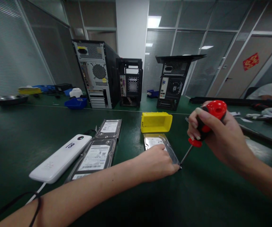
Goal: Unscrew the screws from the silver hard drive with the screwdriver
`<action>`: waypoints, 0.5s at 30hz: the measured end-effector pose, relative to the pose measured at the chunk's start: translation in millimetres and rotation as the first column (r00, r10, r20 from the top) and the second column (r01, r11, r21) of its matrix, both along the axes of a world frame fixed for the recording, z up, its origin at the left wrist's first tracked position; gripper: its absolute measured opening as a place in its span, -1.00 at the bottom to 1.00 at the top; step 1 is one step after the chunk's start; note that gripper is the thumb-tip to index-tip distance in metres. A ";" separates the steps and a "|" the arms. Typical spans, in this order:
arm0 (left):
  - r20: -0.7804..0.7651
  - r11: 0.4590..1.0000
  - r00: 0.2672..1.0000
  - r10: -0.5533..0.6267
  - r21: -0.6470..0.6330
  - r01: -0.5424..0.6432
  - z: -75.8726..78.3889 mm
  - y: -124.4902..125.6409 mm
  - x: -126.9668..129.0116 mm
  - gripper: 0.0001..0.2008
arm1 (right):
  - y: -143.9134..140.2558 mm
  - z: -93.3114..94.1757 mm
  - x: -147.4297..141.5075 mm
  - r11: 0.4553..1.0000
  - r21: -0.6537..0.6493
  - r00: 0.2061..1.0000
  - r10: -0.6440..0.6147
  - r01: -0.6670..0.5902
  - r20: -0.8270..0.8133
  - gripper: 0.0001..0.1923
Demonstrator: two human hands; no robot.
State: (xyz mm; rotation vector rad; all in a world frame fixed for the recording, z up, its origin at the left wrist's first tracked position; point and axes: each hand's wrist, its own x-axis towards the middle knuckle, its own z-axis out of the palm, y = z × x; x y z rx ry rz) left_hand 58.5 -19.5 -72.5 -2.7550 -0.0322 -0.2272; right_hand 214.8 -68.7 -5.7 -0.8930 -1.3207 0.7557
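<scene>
My right hand (217, 132) is wrapped round the red and black handle of a screwdriver (186, 155), which tilts down to the left. Its tip meets the near right corner of a hard drive (171, 153) lying label up on the table. Across the near part of that drive rests my left hand (156, 162), fingers curled in and pressed on it, with fingertips beside the screwdriver tip. My left hand and forearm hide part of the drive. Whether a screw sits at the tip is too small to tell.
A yellow bin (156, 123) stands behind the drive. On the left lie a second hard drive (113, 148), another hard drive (119, 126) and a white power bank (61, 157) with a cable. Computer cases (111, 72) line the back. A person's sleeve (268, 91) shows far right.
</scene>
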 end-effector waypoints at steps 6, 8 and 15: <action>0.022 1.000 1.000 -0.006 -0.009 0.006 -2.0 0.3 0.1 -0.82 | -3.9 -0.8 2.1 0.999 -0.027 0.998 0.027 -0.028 -0.050 -0.81; 0.023 1.000 1.000 -0.012 -0.013 0.012 -1.8 -0.2 -0.2 -0.83 | -3.5 -1.5 4.0 0.999 -0.021 0.994 0.036 -0.039 -0.100 -0.80; -0.050 0.998 0.998 -0.037 -0.044 0.035 10.9 -1.5 -3.2 -0.77 | 2.5 -3.3 4.4 0.993 -0.030 0.973 0.102 -0.110 -0.205 -0.71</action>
